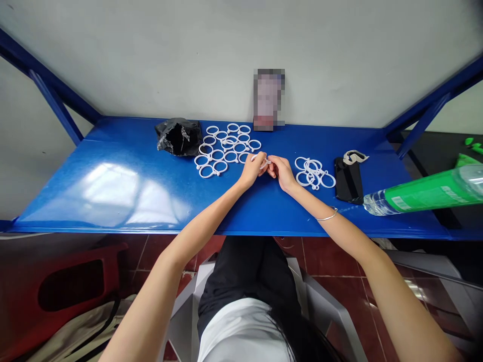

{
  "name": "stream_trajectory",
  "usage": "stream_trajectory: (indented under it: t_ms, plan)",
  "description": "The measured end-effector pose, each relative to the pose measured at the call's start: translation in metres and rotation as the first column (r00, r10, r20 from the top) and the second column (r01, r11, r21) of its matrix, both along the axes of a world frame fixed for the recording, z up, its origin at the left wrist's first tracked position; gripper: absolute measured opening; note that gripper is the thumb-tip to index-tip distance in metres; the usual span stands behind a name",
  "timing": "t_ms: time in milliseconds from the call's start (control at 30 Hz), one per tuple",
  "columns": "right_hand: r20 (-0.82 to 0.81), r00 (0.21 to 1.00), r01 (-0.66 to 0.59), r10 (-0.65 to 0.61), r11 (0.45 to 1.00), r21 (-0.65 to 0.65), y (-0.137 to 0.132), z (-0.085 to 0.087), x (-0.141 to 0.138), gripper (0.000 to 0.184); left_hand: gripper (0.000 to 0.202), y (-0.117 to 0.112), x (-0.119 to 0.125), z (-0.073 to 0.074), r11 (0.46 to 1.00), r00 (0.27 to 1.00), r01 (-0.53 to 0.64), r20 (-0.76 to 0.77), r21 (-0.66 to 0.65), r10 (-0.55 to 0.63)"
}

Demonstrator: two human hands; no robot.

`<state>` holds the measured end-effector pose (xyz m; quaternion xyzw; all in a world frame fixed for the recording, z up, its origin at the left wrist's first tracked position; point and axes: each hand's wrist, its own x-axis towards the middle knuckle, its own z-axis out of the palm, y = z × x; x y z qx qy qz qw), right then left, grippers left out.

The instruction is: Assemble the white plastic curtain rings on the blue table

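Observation:
My left hand (253,170) is closed on a white ring (264,164), which looks like a curtain ring with a small eyelet. Fingers of my right hand (279,171) pinch the same ring at its right side, near a small part I cannot make out. Both hands meet just above the blue table (234,211). To the left, several white rings with small knobs (220,166) lie spread out, some touching my left hand's area. A smaller overlapping pile of white rings (310,173) lies right of my right hand.
A crumpled black plastic bag (179,137) gapes at the back left. A blurred-out upright object (268,100) leans against the wall. On the right are a black phone (347,182), a cream-coloured strap-like item (355,157) and a green-labelled bottle (426,192). Blue frame bars rise at both ends.

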<state>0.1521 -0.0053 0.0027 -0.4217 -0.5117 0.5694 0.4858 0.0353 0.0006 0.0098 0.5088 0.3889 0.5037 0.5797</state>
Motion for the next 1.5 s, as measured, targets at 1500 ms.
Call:
stream_trajectory:
  t_ms: [1500]
  plan:
    - [-0.013, 0.993, -0.121, 0.12, 0.992, -0.033, -0.005, 0.003, 0.009, 0.043, 0.044, -0.008, -0.003, 0.002, 0.998, 1.0, -0.004, -0.002, -0.06, 0.004]
